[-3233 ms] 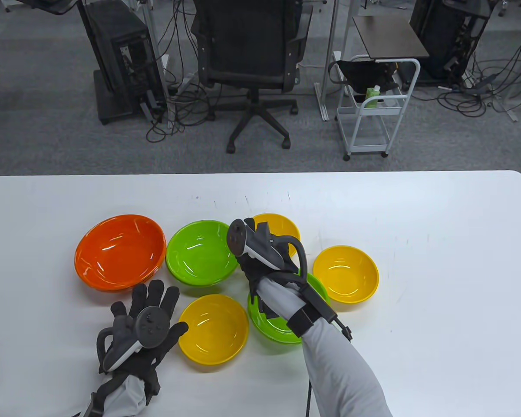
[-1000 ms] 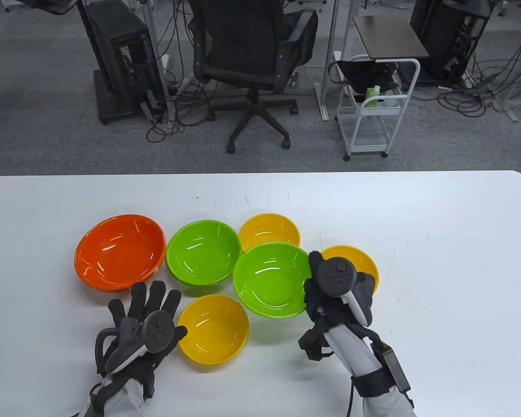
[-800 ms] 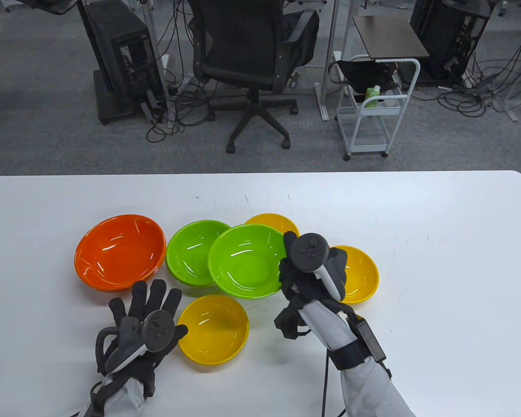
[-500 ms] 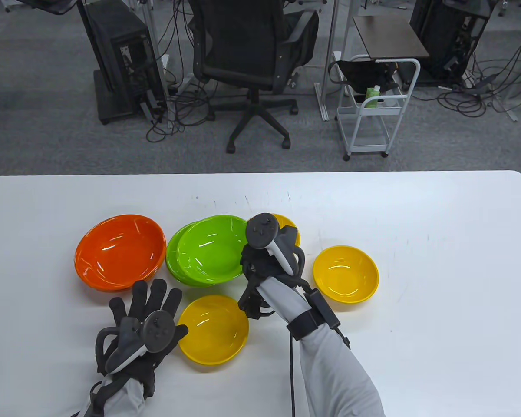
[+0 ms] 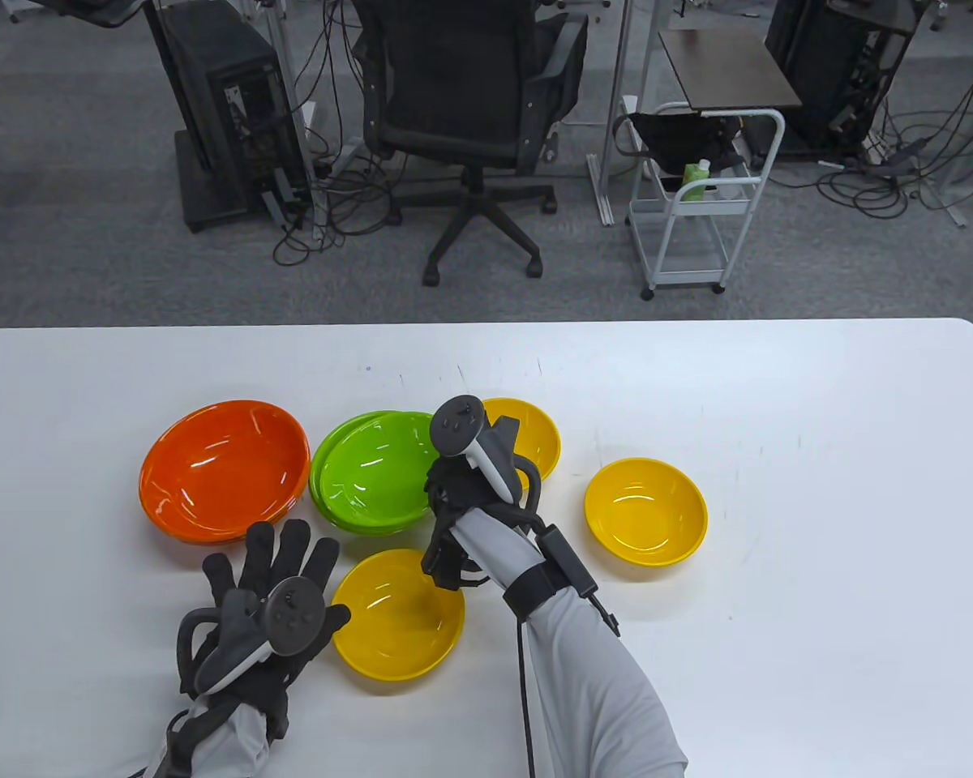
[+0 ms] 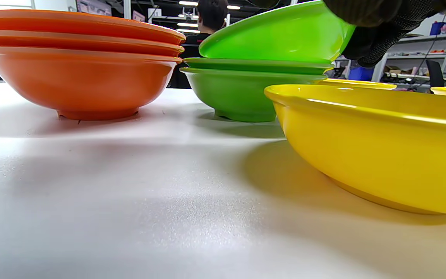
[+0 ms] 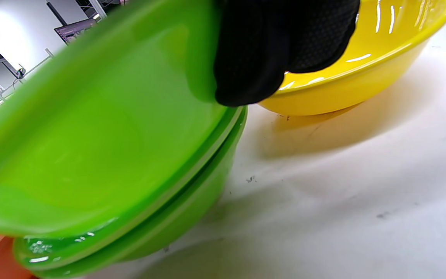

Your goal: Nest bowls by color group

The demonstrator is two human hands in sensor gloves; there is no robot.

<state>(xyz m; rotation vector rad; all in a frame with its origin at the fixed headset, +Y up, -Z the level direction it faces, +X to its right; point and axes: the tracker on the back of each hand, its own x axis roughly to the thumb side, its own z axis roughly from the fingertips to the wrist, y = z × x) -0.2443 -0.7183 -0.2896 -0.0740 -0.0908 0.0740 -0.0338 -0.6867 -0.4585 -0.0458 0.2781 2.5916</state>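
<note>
My right hand [image 5: 447,486] grips a green bowl [image 5: 381,466] by its right rim and holds it tilted on the stack of two green bowls [image 6: 242,91]; its right side is raised, as the left wrist view [image 6: 277,37] and right wrist view [image 7: 91,135] show. The gloved fingers [image 7: 281,42] wrap that rim. A stack of three orange bowls [image 5: 225,470] stands to the left. Three yellow bowls lie singly: one at the back [image 5: 531,433], one at the right [image 5: 645,510], one at the front [image 5: 401,612]. My left hand [image 5: 280,583] rests flat on the table, fingers spread, holding nothing.
The white table [image 5: 819,486] runs wide to the right of the bowls. Behind its far edge stand an office chair [image 5: 470,97], a small white cart [image 5: 697,203] and computer towers on a grey floor.
My right hand has carried the green bowl from the front middle leftward onto the green stack and lowered it there, tilted. The left hand has not moved.
</note>
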